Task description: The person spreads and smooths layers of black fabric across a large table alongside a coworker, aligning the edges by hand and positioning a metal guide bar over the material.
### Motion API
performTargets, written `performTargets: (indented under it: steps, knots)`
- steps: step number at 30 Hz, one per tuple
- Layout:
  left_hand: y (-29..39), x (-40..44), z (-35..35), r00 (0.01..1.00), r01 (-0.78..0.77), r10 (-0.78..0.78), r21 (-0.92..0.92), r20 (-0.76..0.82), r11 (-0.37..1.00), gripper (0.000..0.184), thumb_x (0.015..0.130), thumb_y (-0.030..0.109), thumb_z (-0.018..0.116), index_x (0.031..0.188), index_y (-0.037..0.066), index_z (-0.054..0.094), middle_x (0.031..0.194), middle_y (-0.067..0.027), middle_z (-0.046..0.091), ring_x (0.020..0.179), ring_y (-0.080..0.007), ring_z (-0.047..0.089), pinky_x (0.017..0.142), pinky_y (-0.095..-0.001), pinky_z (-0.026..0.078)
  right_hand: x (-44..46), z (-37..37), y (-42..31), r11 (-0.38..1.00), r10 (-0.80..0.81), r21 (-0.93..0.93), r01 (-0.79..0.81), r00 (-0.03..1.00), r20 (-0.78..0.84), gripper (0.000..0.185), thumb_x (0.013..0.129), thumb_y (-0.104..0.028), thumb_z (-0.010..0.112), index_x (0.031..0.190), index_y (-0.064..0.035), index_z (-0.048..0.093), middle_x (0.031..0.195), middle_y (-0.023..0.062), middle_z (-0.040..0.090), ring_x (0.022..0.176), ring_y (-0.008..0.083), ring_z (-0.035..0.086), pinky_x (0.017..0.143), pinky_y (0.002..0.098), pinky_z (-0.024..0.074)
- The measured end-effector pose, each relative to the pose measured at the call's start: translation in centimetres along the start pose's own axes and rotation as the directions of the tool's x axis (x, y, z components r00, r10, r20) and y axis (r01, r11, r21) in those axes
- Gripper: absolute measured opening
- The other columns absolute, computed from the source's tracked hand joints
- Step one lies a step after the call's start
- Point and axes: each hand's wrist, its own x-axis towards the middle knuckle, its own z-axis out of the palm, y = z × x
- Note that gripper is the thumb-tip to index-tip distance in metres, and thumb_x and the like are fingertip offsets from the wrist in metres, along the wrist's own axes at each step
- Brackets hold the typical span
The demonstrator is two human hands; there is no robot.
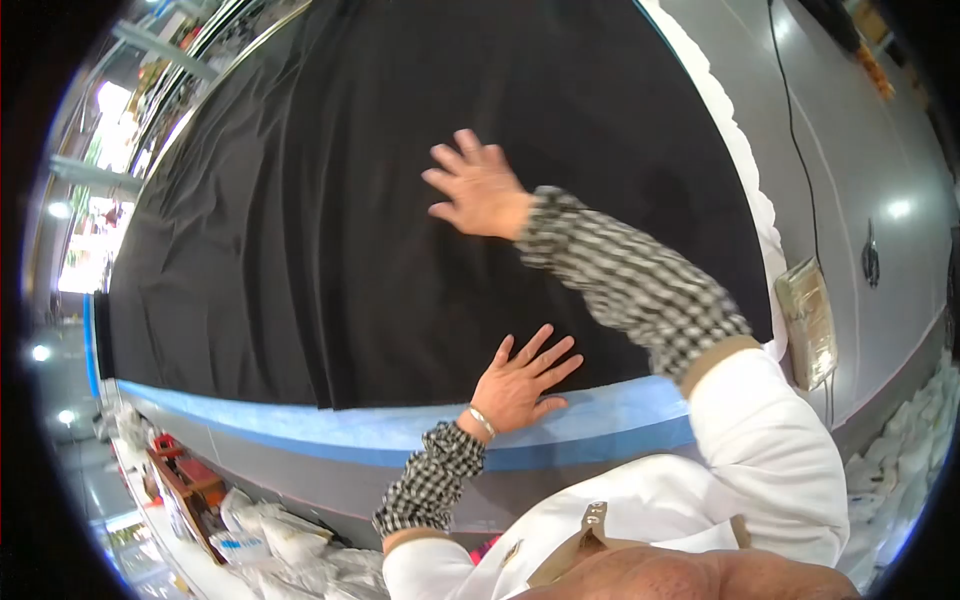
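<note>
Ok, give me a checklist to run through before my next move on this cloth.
1. Hands empty: ok, left hand and right hand hold nothing, fingers spread.
2. Cloth smooth: not ok, folds run through its left part.
3. Blue sheet flat under the cloth: cannot tell, mostly covered.
4. Cable off the cloth: ok, it lies to the right.
5. Packet off the cloth: ok, beyond its right edge.

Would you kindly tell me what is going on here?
A person leans over a broad black cloth. The left hand, open and palm down, is at its near edge, where the blue layer shows; the right hand, also open, is farther out. Folds run through the cloth's left side.
</note>
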Motion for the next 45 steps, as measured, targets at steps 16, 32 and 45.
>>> performTargets:
  steps: [16,32,45]
  knots:
    - [-9.6,11.3,-4.2,0.729,0.440,-0.455,-0.161,-0.511,0.884,0.077,0.086,0.045,0.071,0.148,0.008,0.042,0.155,-0.0200,0.037,0.146,-0.0355,0.031,0.106,-0.0504,0.033,-36.5,-21.8,3.2,0.678,0.731,-0.533,-0.507,0.547,0.408,0.076,0.092,-0.039,0.062,0.154,-0.0078,0.030,0.157,0.0275,0.023,0.144,0.0498,0.020,0.110,0.0606,0.0224]
    - [-5.0,12.5,-1.4,0.940,0.221,-0.217,-0.012,-0.263,0.975,0.078,0.090,0.071,0.048,0.153,0.027,0.041,0.162,-0.0030,0.031,0.153,-0.0254,0.018,0.119,-0.0501,0.006,0.8,3.5,13.8,0.954,0.259,-0.175,-0.245,0.964,0.062,0.051,0.099,-0.044,0.046,0.142,-0.0167,0.052,0.149,0.0120,0.045,0.140,0.0387,0.035,0.108,0.0560,0.0330]
    - [-4.7,11.4,-1.7,0.918,0.247,-0.230,0.012,-0.324,0.969,0.076,0.090,0.065,0.053,0.154,0.027,0.038,0.163,-0.0040,0.029,0.152,-0.0262,0.020,0.118,-0.0532,0.016,-23.6,-16.2,15.0,0.827,0.360,-0.483,-0.288,0.931,0.062,0.042,0.095,-0.029,0.057,0.132,-0.0101,0.057,0.145,0.0187,0.046,0.135,0.0398,0.041,0.100,0.0558,0.0393]
